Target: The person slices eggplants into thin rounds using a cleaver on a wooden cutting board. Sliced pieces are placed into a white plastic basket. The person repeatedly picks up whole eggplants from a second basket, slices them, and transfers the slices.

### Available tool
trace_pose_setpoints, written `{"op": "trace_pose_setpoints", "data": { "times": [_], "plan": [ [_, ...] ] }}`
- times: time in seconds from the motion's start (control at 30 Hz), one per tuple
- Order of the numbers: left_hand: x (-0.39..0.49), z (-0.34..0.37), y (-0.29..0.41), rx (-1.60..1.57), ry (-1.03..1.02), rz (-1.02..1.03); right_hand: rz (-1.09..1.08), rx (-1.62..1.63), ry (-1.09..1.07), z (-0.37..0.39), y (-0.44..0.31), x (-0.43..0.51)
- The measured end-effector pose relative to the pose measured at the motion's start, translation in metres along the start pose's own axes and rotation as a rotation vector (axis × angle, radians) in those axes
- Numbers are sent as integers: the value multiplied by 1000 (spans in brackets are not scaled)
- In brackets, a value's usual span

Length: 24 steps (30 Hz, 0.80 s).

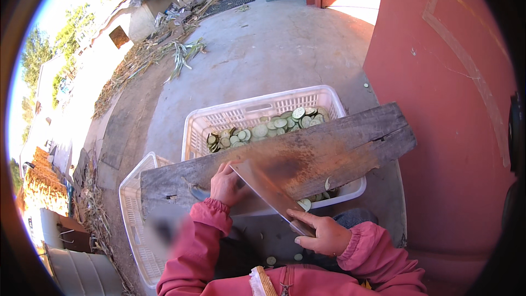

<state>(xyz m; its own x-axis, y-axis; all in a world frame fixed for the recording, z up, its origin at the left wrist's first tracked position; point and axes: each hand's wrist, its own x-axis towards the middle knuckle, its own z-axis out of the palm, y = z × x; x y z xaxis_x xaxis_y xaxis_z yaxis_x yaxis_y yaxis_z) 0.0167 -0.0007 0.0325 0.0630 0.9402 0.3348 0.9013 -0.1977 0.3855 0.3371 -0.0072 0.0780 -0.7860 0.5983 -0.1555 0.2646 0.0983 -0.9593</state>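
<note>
My right hand [324, 232] grips a broad-bladed cleaver [267, 191] near the heel of its blade. The blade slants up and left across a weathered wooden plank [353, 135], its far corner close to my left hand [229, 184]. That hand rests on the plank, fingers bent over a dark, glossy vegetable [199, 193] that looks like an eggplant. Its stem end sticks out to the left, and my hand hides the rest. Beneath the plank stands a white plastic crate [263, 107] holding many round, pale green vegetable slices [259, 130]. A slice [304, 204] shows at the near side.
Another white crate [133, 213] stands at the left under the plank's end. A red wall [448, 139] rises close on the right. Loose slices [271, 260] lie on the concrete floor [263, 49]. Dry stalks [131, 65] line the left edge, near a metal drum [84, 271].
</note>
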Motion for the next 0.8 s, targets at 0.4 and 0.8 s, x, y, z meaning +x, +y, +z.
{"op": "trace_pose_setpoints", "data": {
  "times": [0.4,0.8],
  "plan": [
    [-1,-2,6,13,36,1,256,400,-144,-15,7,91],
    [-6,5,1,71,58,-1,218,121,-179,-26,-19,39]
  ]
}}
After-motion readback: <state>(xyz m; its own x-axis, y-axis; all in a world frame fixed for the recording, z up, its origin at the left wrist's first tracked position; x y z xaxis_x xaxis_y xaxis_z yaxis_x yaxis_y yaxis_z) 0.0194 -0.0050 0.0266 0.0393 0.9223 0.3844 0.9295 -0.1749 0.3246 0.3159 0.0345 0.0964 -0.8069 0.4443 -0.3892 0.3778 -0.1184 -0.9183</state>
